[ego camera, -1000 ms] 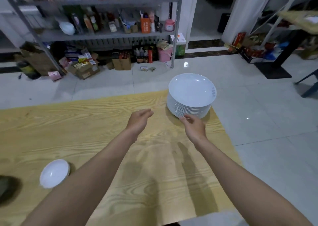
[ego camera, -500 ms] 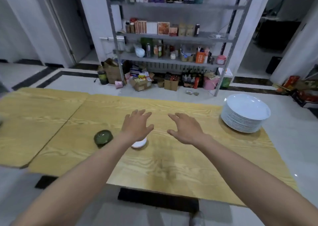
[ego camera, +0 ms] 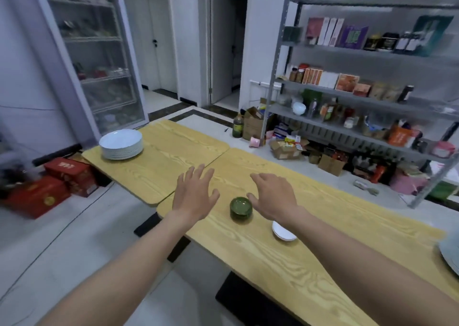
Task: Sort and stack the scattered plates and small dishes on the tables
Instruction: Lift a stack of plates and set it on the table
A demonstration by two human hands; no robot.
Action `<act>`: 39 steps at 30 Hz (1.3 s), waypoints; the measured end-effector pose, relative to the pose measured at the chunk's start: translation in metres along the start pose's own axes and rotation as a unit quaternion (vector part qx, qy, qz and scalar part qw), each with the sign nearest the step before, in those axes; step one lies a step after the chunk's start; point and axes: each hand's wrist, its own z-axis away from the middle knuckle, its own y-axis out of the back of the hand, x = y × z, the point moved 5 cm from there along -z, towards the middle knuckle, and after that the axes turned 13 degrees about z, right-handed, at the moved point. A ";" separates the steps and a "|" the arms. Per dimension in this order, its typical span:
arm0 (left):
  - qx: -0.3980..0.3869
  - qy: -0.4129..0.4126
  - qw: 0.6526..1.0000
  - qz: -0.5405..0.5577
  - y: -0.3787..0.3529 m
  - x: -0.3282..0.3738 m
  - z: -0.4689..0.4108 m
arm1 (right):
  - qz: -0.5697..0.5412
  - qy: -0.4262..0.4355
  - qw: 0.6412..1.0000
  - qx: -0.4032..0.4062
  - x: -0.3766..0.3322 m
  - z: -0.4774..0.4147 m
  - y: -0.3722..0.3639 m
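A small stack of green dishes (ego camera: 241,208) sits on the near wooden table (ego camera: 310,271). My left hand (ego camera: 195,196) hovers open just left of it, fingers spread. My right hand (ego camera: 272,196) hovers open just right of it, thumb close to the rim. Small white dishes (ego camera: 283,232) lie on the table, partly hidden under my right forearm. A tall stack of white plates (ego camera: 121,143) stands on the far left table (ego camera: 159,162). The edge of another plate stack (ego camera: 450,253) shows at the right border.
A metal shelf unit (ego camera: 372,95) full of boxes and bottles lines the right wall, with cartons on the floor beneath. Red boxes (ego camera: 49,184) sit on the floor left of the tables. A glass-door cabinet (ego camera: 96,60) stands behind the far table.
The view has swung left, away from the big plate stack. Both hands moved with it and now flank the green dishes; the white dishes now lie under my right forearm.
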 end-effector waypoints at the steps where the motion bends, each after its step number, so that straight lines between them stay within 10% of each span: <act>1: 0.007 0.017 1.000 0.002 0.004 -0.013 0.001 | 0.006 0.015 1.000 -0.001 -0.010 -0.010 -0.001; 20: 0.027 0.193 0.978 -0.071 0.037 -0.202 -0.112 | -0.001 0.175 0.985 -0.016 -0.152 -0.254 -0.048; 39: 0.025 0.193 0.978 -0.073 0.096 -0.407 -0.182 | -0.019 0.197 0.980 -0.021 -0.333 -0.395 -0.051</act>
